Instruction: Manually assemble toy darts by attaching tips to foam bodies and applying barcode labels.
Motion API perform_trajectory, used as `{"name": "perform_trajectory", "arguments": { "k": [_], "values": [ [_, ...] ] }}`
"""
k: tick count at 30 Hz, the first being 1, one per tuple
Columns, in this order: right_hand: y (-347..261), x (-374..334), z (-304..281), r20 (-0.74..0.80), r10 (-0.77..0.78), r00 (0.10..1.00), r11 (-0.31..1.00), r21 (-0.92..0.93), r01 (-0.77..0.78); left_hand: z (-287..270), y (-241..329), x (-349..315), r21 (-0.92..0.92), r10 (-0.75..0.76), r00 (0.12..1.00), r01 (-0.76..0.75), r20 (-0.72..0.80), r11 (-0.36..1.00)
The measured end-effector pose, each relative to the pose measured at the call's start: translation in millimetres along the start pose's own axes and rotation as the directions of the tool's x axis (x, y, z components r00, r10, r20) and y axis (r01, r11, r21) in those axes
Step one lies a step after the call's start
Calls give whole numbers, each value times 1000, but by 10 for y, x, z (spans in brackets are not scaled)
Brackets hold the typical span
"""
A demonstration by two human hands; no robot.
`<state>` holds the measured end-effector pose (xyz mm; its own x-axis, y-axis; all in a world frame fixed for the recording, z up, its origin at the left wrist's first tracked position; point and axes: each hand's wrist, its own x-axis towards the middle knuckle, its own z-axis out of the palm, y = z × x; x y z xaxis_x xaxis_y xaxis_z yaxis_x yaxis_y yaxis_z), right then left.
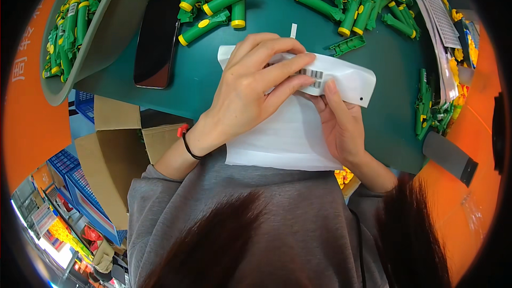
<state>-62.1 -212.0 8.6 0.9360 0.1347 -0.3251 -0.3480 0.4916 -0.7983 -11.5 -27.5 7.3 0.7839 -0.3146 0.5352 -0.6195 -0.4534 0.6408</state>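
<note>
We see the right hand closed on a white label sheet, its thumb lying on the front near the printed patch while the other fingers go behind, mostly out of sight. The left hand arches over the same sheet, its fingers bent and its thumb and index finger slightly parted at the black-and-white printed labels. We cannot tell whether those fingertips pinch a label or only rest there, and they cover part of the print.

The sheet is held up over the near side of the green tabletop, its upper part curled, one end showing past the left hand and the other, marked with a small dark spot, to the right. Its lower part hangs in front of the grey shirt.

Beyond the hands we find a small white strip and a green half-shell. Farther off lie heaped green tubes with yellow ends, cut off by the top edge. To the left are a dark phone and a grey bin of similar tubes, also cropped. Below them stands an open cardboard box, its inside too dark to read. On the right, we cannot identify a grey, black-ended object.
</note>
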Motion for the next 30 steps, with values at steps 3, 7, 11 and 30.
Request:
{"name": "perform_trajectory", "arguments": {
  "k": [3,7,11,30],
  "values": [
    [10,-40,16,21,-72,997,995,-64,73,7,4,-16,5,82,997,-82,-12,997],
    [10,-38,-4,45,-88,995,979,-179,94,27,39,-27,10,126,992,-125,-30,992],
    [44,-31,-12,68,-78,995,994,-75,83,64,51,-61,46,175,977,-171,-121,984],
    [-1660,1133,-1467,571,-333,751,-641,-721,263,116,-15,-45,-339,-238,970,208,-49,917]
  ]
}}
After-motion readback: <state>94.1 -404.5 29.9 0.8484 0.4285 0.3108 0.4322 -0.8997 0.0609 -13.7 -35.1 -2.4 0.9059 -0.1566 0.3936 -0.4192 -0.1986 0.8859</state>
